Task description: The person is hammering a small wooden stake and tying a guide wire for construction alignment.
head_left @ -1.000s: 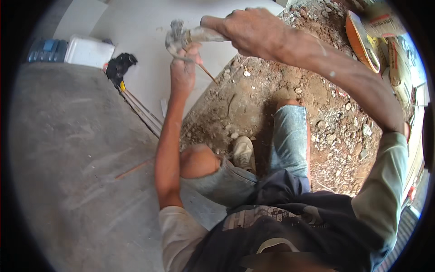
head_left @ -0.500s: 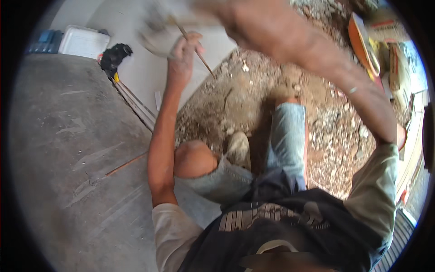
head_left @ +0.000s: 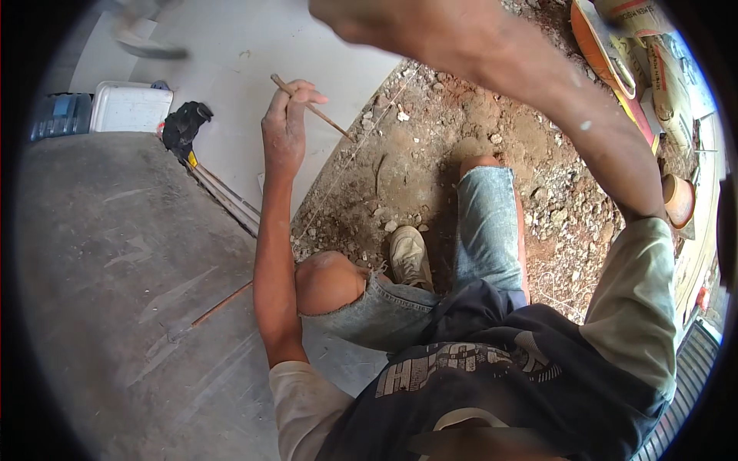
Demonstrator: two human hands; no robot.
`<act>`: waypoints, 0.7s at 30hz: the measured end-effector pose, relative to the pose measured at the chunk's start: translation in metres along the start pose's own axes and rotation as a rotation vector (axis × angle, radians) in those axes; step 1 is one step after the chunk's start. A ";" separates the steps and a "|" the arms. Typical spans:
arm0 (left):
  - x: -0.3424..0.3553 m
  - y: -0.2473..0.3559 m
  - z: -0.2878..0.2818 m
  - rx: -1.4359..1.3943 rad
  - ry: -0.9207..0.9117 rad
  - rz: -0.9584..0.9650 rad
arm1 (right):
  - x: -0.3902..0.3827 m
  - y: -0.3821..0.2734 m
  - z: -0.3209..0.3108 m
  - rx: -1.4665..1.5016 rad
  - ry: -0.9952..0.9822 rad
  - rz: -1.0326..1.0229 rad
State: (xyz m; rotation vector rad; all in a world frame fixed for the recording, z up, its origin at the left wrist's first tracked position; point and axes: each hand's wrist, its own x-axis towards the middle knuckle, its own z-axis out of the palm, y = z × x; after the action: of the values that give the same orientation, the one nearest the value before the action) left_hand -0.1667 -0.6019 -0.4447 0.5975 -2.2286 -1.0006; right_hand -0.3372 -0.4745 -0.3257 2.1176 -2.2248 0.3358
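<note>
My left hand (head_left: 284, 127) is closed around a thin brown rod (head_left: 327, 119), with one finger stretched across it. The rod slants down to the right, and its lower end is over the line where the pale sheet (head_left: 231, 46) meets the rubble ground. Reaching across the top, my right hand (head_left: 361, 19) is blurred and partly cut off by the upper edge. A blurred, curved head, apparently of a hammer (head_left: 150, 48), hangs at the upper left, apart from the rod. The hammer's handle is out of view.
Grey concrete floor (head_left: 92, 223) fills the left, with another brown rod (head_left: 223, 303) by my left arm. A white tray (head_left: 132, 107), a blue plastic container (head_left: 61, 115) and a black bundle (head_left: 183, 127) stand beyond. Sacks (head_left: 667, 84) and an orange basin (head_left: 596, 42) sit far right.
The hammer head has swung from close by the rod to the upper left. My right hand has shifted up and left. My left hand with the rod is slightly lower and further left.
</note>
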 end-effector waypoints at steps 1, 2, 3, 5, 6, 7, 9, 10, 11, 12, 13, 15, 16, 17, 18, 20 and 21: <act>0.001 0.001 0.004 -0.014 -0.002 -0.027 | 0.002 0.005 0.000 0.027 0.018 0.024; -0.003 -0.003 0.007 -0.016 -0.013 -0.019 | 0.001 0.011 0.002 0.058 0.033 0.050; -0.003 -0.009 0.008 -0.015 -0.006 -0.023 | 0.002 0.018 0.011 0.033 -0.013 -0.023; 0.010 -0.017 0.011 -0.011 0.019 -0.017 | -0.004 0.036 0.011 -0.080 0.171 -0.165; 0.012 -0.013 0.006 0.023 0.026 0.008 | 0.000 0.036 -0.007 -0.068 0.171 -0.175; 0.007 -0.001 0.009 0.022 -0.021 0.025 | -0.005 0.031 -0.036 0.047 0.358 -0.205; 0.008 0.005 -0.005 0.018 -0.026 -0.022 | 0.005 0.016 -0.044 0.182 0.584 -0.281; -0.004 0.002 -0.012 0.021 -0.017 -0.058 | 0.005 0.006 -0.038 0.237 0.441 -0.182; 0.009 0.006 0.009 -0.042 -0.034 -0.035 | -0.010 0.012 -0.045 0.212 0.299 -0.035; 0.001 -0.001 0.004 -0.017 -0.024 -0.043 | -0.010 0.006 -0.031 0.270 0.162 0.051; 0.002 -0.006 0.011 -0.036 -0.030 -0.028 | -0.013 0.027 0.021 0.096 0.185 -0.106; 0.016 -0.014 0.018 -0.051 -0.014 0.005 | -0.010 0.034 0.010 -0.091 0.087 -0.093; 0.025 -0.016 0.020 -0.010 -0.016 -0.016 | 0.001 0.047 -0.002 -0.106 0.105 -0.120; 0.013 -0.018 0.012 0.034 -0.066 -0.078 | 0.008 0.044 -0.020 -0.019 0.280 -0.190; -0.017 -0.013 -0.003 0.046 -0.095 -0.145 | 0.010 0.030 -0.030 0.099 0.430 -0.250; 0.001 0.003 -0.002 0.038 -0.014 -0.074 | 0.018 0.034 -0.041 0.139 0.628 -0.334; 0.003 0.003 -0.002 0.041 -0.013 -0.072 | 0.015 0.031 -0.033 0.156 0.573 -0.246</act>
State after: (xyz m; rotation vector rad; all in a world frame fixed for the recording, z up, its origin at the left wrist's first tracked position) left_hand -0.1679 -0.6033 -0.4403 0.6959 -2.2576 -0.9987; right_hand -0.3724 -0.4818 -0.2947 1.9935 -1.6439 0.9789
